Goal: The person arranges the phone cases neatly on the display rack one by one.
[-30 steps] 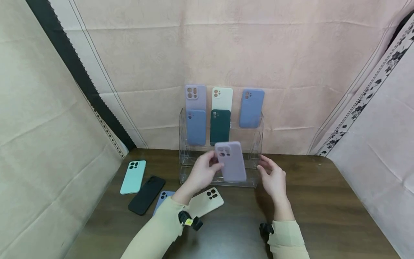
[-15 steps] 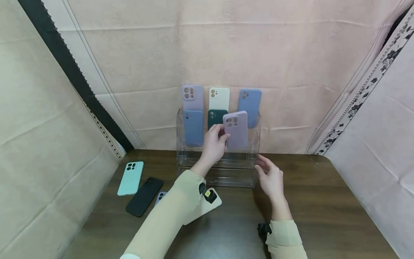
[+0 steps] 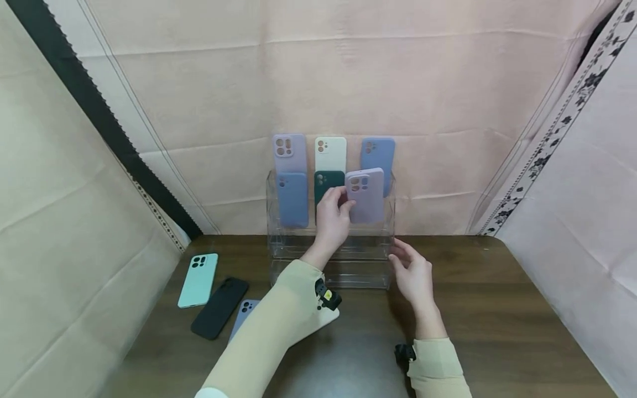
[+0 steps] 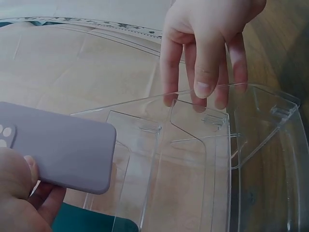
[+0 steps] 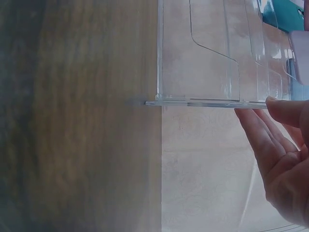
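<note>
My left hand (image 3: 332, 218) pinches a lilac phone case (image 3: 367, 205) by its left edge. The case stands upright at the right of a clear tiered display stand (image 3: 355, 281), in front of a blue phone case (image 3: 379, 152). To its left a dark green phone case (image 3: 328, 178) is partly hidden by that hand. My right hand (image 3: 415, 276) grips the stand's right side wall, thumb (image 5: 276, 104) at its edge and fingers outside, as the right wrist view shows. The left wrist view shows the lilac case (image 4: 77, 150) tilted over the clear shelves.
Upright in the stand are another lilac case (image 3: 290, 153), a white case (image 3: 330, 153) and a second blue case (image 3: 292, 200). On the wooden table (image 3: 497, 309) lie a mint case (image 3: 198, 281), a black case (image 3: 219, 308), a bluish case (image 3: 243, 316) and a white case (image 3: 325, 319) partly under the left forearm.
My left hand has lifted the lilac case from in front of the stand up to its right side, then lowered it very slightly. The right hand keeps its place on the stand.
</note>
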`<state>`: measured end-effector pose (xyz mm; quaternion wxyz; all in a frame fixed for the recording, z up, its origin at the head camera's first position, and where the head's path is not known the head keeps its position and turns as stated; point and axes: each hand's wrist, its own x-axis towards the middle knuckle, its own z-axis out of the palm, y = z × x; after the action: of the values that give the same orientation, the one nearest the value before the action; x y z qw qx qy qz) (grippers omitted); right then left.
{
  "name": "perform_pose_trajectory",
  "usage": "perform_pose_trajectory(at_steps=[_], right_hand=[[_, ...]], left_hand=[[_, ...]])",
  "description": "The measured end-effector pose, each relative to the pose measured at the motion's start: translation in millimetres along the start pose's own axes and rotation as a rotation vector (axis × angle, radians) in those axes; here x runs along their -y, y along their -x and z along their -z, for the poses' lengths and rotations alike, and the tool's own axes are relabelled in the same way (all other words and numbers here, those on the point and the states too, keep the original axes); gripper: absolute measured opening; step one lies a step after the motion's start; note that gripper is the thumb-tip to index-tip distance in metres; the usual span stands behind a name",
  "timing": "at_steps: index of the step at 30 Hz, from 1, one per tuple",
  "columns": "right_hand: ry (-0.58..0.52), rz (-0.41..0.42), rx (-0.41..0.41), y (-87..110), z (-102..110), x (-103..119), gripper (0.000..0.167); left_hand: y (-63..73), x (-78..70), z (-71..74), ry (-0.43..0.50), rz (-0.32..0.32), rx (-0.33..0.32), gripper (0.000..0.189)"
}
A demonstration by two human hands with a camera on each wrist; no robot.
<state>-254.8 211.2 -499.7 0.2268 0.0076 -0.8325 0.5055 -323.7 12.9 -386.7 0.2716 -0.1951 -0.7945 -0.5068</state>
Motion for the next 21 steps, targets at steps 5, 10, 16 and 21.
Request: perform_pose_trajectory(at_steps=[5,10,16,21], right_hand=[[-0.025,-0.002,0.022,4.6,-7.4,0.6,0.039],[-0.024,0.003,0.025,4.3,-7.8,0.4,0.039],[0.028,0.013,0.001,-0.4,-1.5,1.2,0.039],[0.037,0.017,0.002,-3.3,-0.6,2.3,0.039]], left_hand=[[0.5,4.7,1.3,0.001,0.021,-0.038,0.020],[-2.6,5.0,0.9,0.029,-0.006,-0.112,0.019],[-7.8,0.9,-2.3,0.055,-0.036,-0.145,0.021],[-11.6,3.1,-6.3,0.016,-0.035,-0.141,0.022]])
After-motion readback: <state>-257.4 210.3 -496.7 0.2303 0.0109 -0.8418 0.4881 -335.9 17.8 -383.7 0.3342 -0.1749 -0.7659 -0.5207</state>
